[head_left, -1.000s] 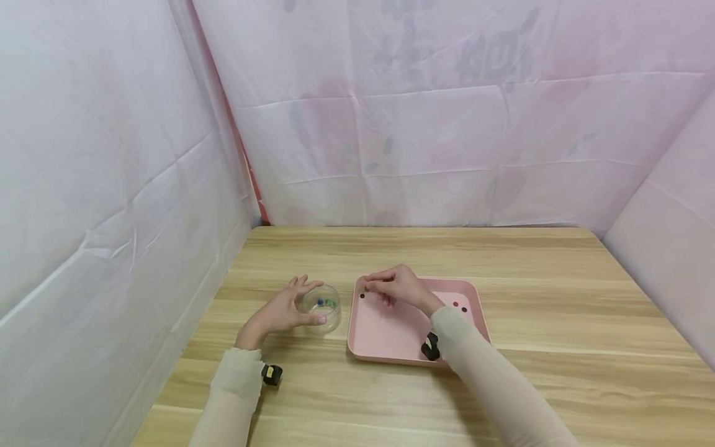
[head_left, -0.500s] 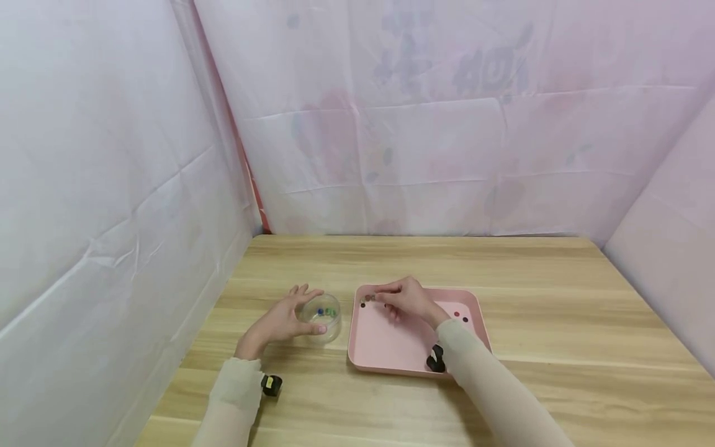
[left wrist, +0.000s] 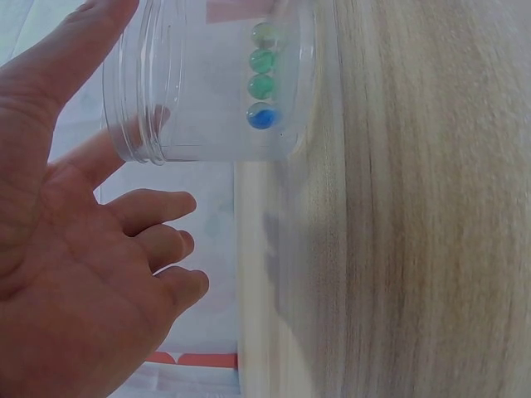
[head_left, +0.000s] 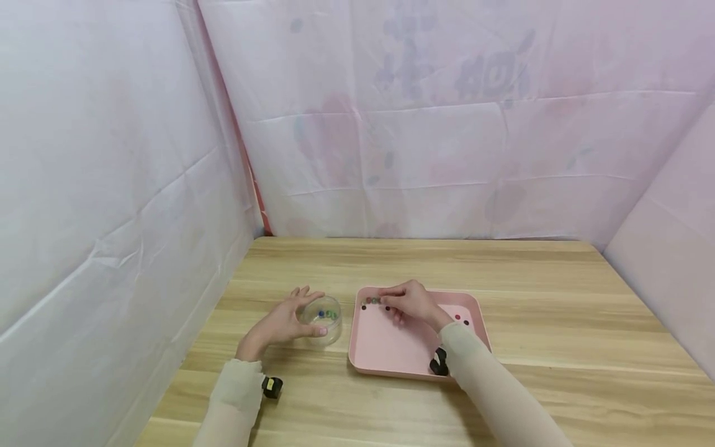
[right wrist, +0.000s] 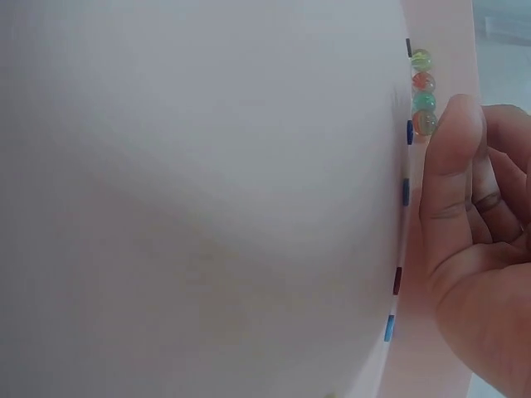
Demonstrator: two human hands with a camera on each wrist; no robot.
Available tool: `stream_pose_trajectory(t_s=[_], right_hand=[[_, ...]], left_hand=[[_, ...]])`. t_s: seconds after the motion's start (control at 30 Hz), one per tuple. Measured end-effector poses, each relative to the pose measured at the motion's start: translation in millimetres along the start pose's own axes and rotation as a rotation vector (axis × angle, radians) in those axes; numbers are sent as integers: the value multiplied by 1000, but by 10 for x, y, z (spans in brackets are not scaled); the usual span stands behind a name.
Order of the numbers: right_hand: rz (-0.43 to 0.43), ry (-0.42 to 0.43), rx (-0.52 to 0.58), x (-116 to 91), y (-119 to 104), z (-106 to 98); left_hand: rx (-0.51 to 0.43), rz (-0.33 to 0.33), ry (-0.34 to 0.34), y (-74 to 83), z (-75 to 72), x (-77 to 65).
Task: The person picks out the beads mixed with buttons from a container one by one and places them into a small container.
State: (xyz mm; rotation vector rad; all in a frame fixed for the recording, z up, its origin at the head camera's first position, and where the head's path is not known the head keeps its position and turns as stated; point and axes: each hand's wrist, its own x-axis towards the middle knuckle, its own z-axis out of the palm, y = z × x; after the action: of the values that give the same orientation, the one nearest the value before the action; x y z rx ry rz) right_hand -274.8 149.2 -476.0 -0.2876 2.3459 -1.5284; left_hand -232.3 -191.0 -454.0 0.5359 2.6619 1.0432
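Note:
My left hand (head_left: pixel 279 321) grips a clear plastic jar (left wrist: pixel 211 99) near its threaded mouth, between thumb and index finger, while the other fingers spread loosely. Inside the jar a blue marble (left wrist: pixel 262 116) and several green ones lie along the bottom. Over the back left of a pink tray (head_left: pixel 380 351), my right hand (head_left: pixel 412 303) has thumb and index finger pinched at a brownish marble (right wrist: pixel 425 124). That marble ends a short row with a teal marble (right wrist: pixel 424 102), a red marble (right wrist: pixel 423 81) and a yellow-green marble (right wrist: pixel 421 60).
Small flat discs lie in the tray, among them a red disc (head_left: pixel 457 317) and a dark disc (head_left: pixel 466 323) at the right. The wooden table (head_left: pixel 536 385) carries jar and tray. Pale printed curtains (head_left: pixel 424 155) stand behind and at both sides.
My right hand has shifted right along the tray's back edge, and more marbles show in the row left of its fingertips. The left hand keeps its hold on the jar.

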Motion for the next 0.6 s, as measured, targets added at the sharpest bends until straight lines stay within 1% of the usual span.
stream_pose_trajectory(t_s=[0.2,0.37,0.6], right_hand=[[-4,5,0,4,51,0],[11,8,13,-1,83,6],[-2,13,-31,32,92,7]], left_hand=[[-15,-8,-7,6,11,5],[-9,-9,-7,5,15,0],[-11,-12,-20,1,3,8]])
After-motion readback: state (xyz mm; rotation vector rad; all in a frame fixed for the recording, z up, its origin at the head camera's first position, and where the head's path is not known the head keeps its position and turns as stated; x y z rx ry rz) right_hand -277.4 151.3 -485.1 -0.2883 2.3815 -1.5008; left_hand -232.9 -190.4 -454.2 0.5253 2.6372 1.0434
